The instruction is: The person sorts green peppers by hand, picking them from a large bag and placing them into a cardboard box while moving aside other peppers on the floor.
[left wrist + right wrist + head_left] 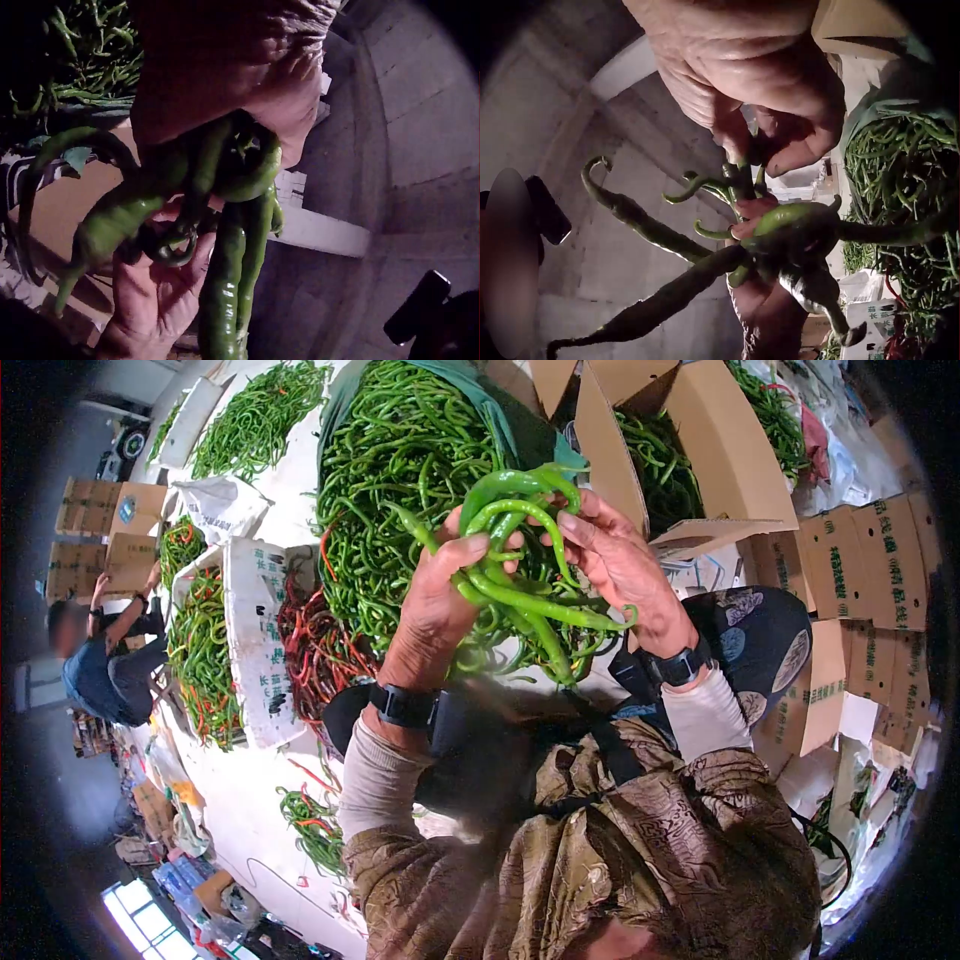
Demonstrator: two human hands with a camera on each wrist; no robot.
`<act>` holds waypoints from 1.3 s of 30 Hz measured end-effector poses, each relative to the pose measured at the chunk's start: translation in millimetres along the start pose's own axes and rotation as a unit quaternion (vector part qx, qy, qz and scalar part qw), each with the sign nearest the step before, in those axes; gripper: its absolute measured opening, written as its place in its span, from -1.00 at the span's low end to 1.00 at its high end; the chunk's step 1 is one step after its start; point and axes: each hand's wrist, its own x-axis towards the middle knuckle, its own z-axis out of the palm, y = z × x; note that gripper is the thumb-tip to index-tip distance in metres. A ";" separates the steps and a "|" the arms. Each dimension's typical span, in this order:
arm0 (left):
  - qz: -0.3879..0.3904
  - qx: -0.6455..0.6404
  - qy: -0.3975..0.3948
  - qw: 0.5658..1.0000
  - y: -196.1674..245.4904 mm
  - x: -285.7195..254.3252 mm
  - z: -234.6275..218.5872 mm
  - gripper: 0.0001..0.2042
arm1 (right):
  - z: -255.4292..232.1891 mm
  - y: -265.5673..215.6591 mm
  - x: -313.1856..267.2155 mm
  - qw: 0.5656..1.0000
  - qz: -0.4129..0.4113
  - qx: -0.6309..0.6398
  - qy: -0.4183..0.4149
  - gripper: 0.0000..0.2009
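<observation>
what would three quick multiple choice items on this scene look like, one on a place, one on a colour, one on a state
1. Where does the open brown cardboard box stand?
A. beyond the right hand
B. beside the seated person's sleeve at far left
C. on top of the heap of red peppers

2. What colour are the long curved peppers in the held bunch?
A. red
B. yellow
C. green

3. How is the left hand placed?
A. flat on the white sheet
B. fingers curled round the bunch
C. hanging loose with nothing in it

Answers: 1 A, the head view shows the box just past the right hand, partly filled with green peppers. 2 C, every pepper in the bunch is green in all three views. 3 B, head and left wrist views show its fingers wrapped round the peppers near their stem ends.
</observation>
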 end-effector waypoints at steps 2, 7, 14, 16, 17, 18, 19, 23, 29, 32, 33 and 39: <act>-0.012 0.027 0.017 0.999 -4.6 0.9 -3.2 -0.52 | -11.6 4.7 0.4 1.000 0.003 -0.022 0.011 -0.75; -0.010 0.043 0.039 0.998 -11.1 3.5 -4.1 -0.54 | -6.6 -10.3 -11.4 0.962 -0.016 -0.246 0.112 -0.72; 0.013 0.050 0.067 0.996 -11.8 5.3 -4.6 -0.57 | -3.4 -31.2 -33.3 0.936 -0.027 -0.339 0.093 -0.75; 0.006 0.052 0.074 0.996 -12.0 5.3 -4.0 -0.58 | 5.5 -33.6 -40.8 0.858 -0.067 -0.508 0.028 -0.72; -0.003 0.050 0.079 0.996 -11.9 5.2 -1.9 -0.57 | 9.0 -30.4 -40.6 0.805 -0.125 -0.580 -0.005 -0.66; -0.004 0.049 0.077 0.996 -14.1 5.5 0.1 -0.57 | 6.2 -20.6 -38.3 0.751 -0.216 -0.623 -0.042 -0.68; -0.002 0.049 0.093 0.994 -16.1 6.1 2.6 -0.60 | 7.5 -13.8 -37.7 0.740 -0.203 -0.639 -0.055 -0.72; -0.024 0.016 0.091 0.995 -16.8 5.3 -3.9 -0.65 | 10.8 -9.3 -40.9 0.731 -0.206 -0.643 -0.094 -0.79; -0.037 -0.019 0.059 0.997 -22.1 5.9 -6.5 -0.64 | 6.0 -22.2 -51.3 0.856 -0.059 -0.510 -0.065 -0.84; -0.028 -0.013 0.020 0.999 -26.5 8.3 -3.6 -0.59 | 1.1 -27.7 -55.5 0.928 0.049 -0.366 -0.057 -0.76; -0.038 -0.005 0.023 0.999 -23.8 5.8 -1.3 -0.58 | -4.1 -24.1 -55.7 0.951 0.047 -0.301 -0.061 -0.72; -0.045 -0.004 0.035 0.998 -20.9 6.1 -2.0 -0.55 | -20.0 -27.2 -60.4 0.996 0.061 -0.054 -0.026 -0.63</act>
